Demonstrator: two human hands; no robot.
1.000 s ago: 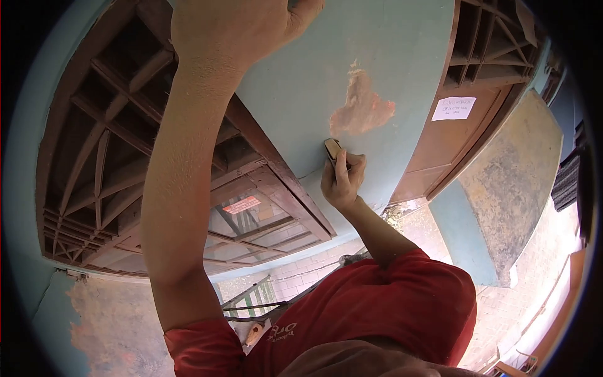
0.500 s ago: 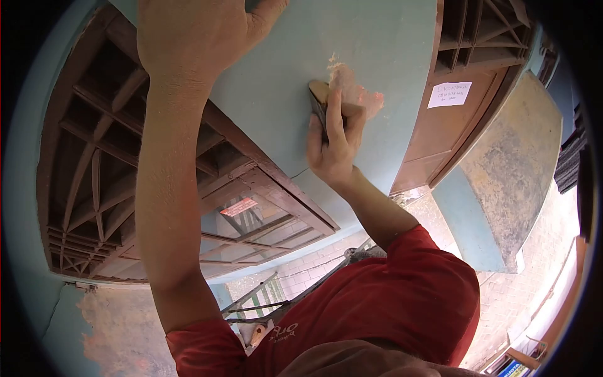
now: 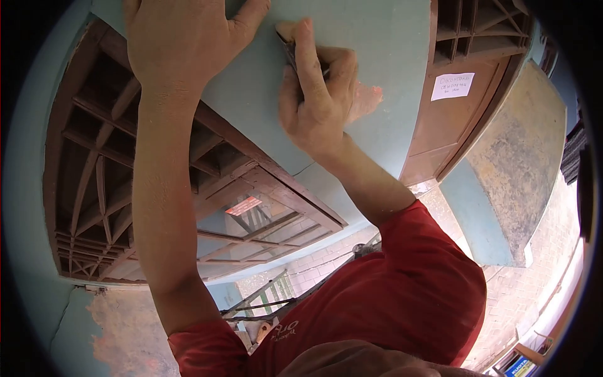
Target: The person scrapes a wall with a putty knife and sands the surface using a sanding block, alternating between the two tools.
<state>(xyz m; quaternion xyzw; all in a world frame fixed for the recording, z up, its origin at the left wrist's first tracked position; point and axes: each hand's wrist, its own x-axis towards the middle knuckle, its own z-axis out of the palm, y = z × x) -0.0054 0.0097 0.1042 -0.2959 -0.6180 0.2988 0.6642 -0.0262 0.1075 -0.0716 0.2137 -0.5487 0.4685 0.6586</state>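
Observation:
My left hand (image 3: 182, 38) lies against the pale blue-green wall (image 3: 251, 94) at the top left. Its thumb is stretched out; the fingertips run past the top edge of the view. In my right hand (image 3: 320, 94) is a small flat scraper (image 3: 286, 34) with a tan end and a dark side, held to the wall with the index finger extended along it. Part of the tool is hidden by my fingers. Just right of this hand shows a rough pinkish bare patch (image 3: 366, 100) in the paint, partly covered by the hand.
Brown wooden lattice windows (image 3: 100, 157) are set in the wall to the left. A brown door (image 3: 452, 132) with a white paper notice (image 3: 452, 87) is on the right, near a stained wall section (image 3: 509, 157). Below, a green slatted thing (image 3: 273, 290) stands beyond my red shirt (image 3: 377, 295).
My right hand with the scraper has moved up and to the left along the wall, now covering more of the bare patch. The left hand stays on the wall; the view shifts slightly.

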